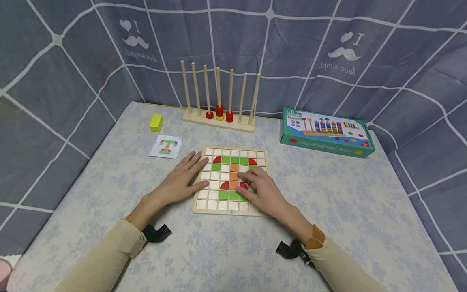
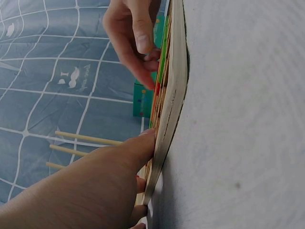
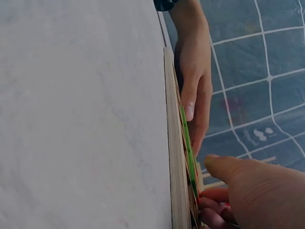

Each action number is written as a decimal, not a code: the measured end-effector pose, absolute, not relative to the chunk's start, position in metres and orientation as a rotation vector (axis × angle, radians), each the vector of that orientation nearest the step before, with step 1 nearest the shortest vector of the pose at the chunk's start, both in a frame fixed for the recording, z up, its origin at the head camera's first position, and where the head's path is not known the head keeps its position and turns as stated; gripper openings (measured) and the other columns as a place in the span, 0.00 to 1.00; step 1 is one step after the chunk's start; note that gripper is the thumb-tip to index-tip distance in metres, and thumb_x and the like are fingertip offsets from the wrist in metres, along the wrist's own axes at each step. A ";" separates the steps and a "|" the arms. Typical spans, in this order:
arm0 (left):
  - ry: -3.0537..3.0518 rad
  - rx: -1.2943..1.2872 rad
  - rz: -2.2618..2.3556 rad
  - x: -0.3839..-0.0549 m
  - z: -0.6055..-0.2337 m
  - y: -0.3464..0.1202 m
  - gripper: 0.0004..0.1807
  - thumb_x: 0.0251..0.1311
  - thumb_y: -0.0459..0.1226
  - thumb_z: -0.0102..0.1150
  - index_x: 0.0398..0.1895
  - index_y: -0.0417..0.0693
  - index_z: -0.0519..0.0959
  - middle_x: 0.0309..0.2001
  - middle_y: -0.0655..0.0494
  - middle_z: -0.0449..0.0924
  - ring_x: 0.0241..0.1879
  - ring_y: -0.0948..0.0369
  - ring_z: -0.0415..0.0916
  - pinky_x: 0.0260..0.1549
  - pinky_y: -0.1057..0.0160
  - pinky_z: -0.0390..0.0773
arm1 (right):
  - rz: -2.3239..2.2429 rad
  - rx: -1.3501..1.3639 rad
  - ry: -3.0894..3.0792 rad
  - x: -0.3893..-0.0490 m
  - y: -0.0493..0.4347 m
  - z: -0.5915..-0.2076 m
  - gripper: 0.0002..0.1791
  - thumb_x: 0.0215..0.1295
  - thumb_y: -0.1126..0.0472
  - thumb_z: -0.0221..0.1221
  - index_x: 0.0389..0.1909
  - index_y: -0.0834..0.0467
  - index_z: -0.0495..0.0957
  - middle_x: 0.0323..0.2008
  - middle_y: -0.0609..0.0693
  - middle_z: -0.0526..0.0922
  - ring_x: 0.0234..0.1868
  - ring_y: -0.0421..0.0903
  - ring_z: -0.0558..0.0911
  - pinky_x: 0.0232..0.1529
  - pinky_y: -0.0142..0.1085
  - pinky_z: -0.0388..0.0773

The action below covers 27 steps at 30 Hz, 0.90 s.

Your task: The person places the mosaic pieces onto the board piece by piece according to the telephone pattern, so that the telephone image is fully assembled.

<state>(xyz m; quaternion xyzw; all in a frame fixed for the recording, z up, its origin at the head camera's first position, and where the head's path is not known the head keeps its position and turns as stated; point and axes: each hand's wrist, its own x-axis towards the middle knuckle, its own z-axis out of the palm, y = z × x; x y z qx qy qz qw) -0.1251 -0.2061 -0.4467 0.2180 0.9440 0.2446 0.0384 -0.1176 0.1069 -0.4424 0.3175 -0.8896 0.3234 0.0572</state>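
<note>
A square wooden grid board (image 1: 230,212) lies on the table with green tiles (image 1: 223,195), orange tiles (image 1: 234,167) and red quarter-round tiles (image 1: 224,185) set in its cells. Along the board's left edge rests my left hand (image 1: 178,180), fingers spread and fairly straight, its thumb on the rim side. Over the right part of the board hovers or rests my right hand (image 1: 264,192). Its fingers are loosely bent, with thumb and forefinger apart near the orange column. No tile shows between them. That hand covers some cells on the right.
Behind the board stands a wooden peg rack (image 1: 233,126) with a few red and yellow rings. A pattern card (image 1: 155,152) and a yellow block (image 1: 156,123) lie at the back left. A green game box (image 1: 328,148) sits at the back right, before a grey curtain (image 1: 240,40).
</note>
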 end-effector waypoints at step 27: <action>2.882 0.653 0.758 -0.125 -0.445 -0.205 0.45 0.74 0.55 0.60 0.86 0.50 0.55 0.86 0.44 0.44 0.86 0.43 0.36 0.80 0.35 0.46 | 1.129 0.570 -2.691 -0.153 0.119 -0.441 0.21 0.69 0.64 0.70 0.60 0.66 0.83 0.47 0.59 0.83 0.46 0.53 0.82 0.45 0.45 0.81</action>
